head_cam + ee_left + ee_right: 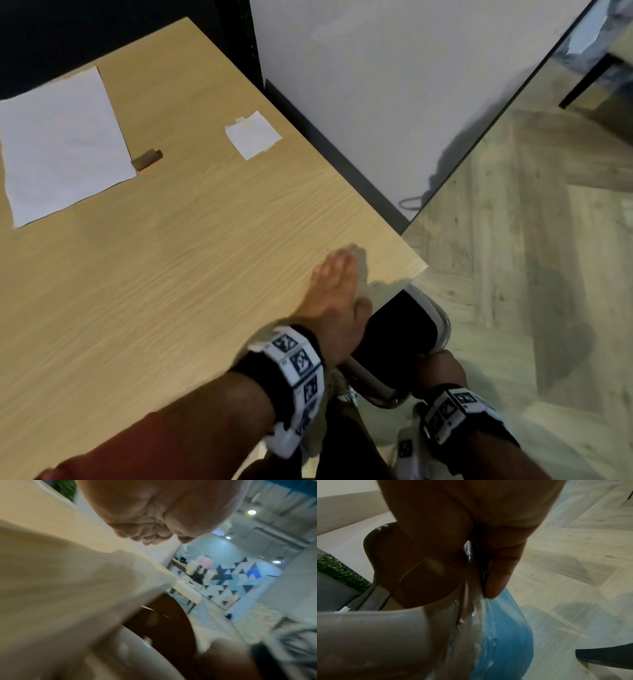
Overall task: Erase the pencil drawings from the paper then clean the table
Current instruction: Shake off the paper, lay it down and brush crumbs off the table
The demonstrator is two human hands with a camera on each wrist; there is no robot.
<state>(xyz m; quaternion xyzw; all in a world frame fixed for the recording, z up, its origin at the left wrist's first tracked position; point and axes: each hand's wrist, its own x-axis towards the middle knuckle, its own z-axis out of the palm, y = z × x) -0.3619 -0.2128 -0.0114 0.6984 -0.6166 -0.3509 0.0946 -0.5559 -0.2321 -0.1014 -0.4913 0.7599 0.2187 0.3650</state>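
Observation:
The white paper (65,144) lies at the far left of the wooden table (171,274), with a brown eraser (147,159) at its right edge. My left hand (337,274) lies flat on the table by the near right corner, fingers straight, holding nothing; the left wrist view shows its palm (154,520) over the table edge (51,588). Just below that corner, my right hand (442,370) grips the rim of a bin (443,322). In the right wrist view its fingers (494,574) pinch the clear liner on the blue bin (505,635).
A small folded white tissue (253,135) lies near the table's right edge. A white partition (394,102) stands along that side. Wood-pattern floor (531,274) spreads to the right, and a dark chair leg (604,658) shows low in the right wrist view.

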